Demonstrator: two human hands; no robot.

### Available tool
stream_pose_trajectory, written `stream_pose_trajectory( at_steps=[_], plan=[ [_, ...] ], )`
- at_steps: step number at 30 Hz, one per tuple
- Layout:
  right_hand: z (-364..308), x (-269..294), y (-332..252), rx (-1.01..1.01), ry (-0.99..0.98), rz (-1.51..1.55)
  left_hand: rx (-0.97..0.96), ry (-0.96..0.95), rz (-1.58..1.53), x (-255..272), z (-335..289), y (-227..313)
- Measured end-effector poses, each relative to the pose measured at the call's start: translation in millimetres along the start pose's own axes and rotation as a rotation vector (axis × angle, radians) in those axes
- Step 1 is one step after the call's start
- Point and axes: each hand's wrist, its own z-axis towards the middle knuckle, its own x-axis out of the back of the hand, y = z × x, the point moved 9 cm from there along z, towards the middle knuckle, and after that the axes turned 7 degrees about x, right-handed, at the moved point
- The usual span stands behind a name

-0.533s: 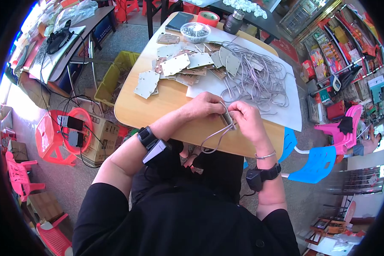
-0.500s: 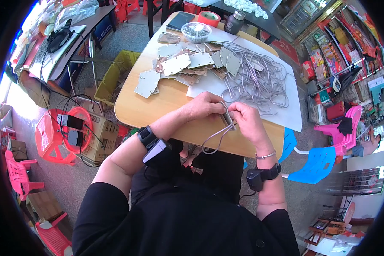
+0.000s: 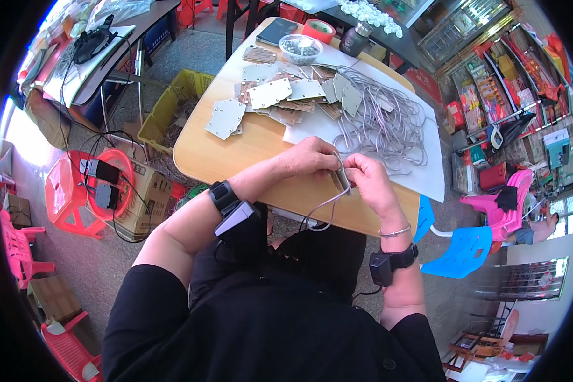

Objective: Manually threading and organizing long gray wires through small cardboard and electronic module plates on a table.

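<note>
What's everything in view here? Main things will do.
Table: one, tan, centre
Plates: many, white and brown, piled on table
Cords: many, grey, right of plates
Sheet: one, white, beneath cords
Tub: one, clear, table's far end
Tape: one, red, beside tub
Flask: one, dark, beside tape
Phone: one, dark, left of tape
Crate: one, yellow, left of table
Chairs: several, pink and blue, both sides
Shelf goods: many, multicoloured, upper right
Held piece: one, greyish, between hands
Wristbands: two, black, both wrists
Left hand, right hand: one each, bare, on held piece
</note>
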Motion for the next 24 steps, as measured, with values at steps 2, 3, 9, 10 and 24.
stream_pose_trajectory(
  at_steps=[2, 3, 9, 10, 24],
  plan=[
    [-1, -4, 0, -0.037, -0.004, 0.133, -0.007, -0.003, 0.002, 0, 1, -2],
    [-2, -7, 1, -0.077, -0.003, 0.272, -0.014, 0.009, -0.003, 1, 0, -2],
    [-7, 5, -33, 0.148, 0.142, -0.279, 0.015, 0.015, 0.01, 1, 0, -1],
    [-8, 3, -36, 0.149, 0.14, -0.284, 0.014, 0.012, 0.021, 1, 1, -2],
    [-10, 50, -102, 0.266, 0.462, 0.35, 0.081, -0.04, -0.043, -5, -1, -2]
  ],
)
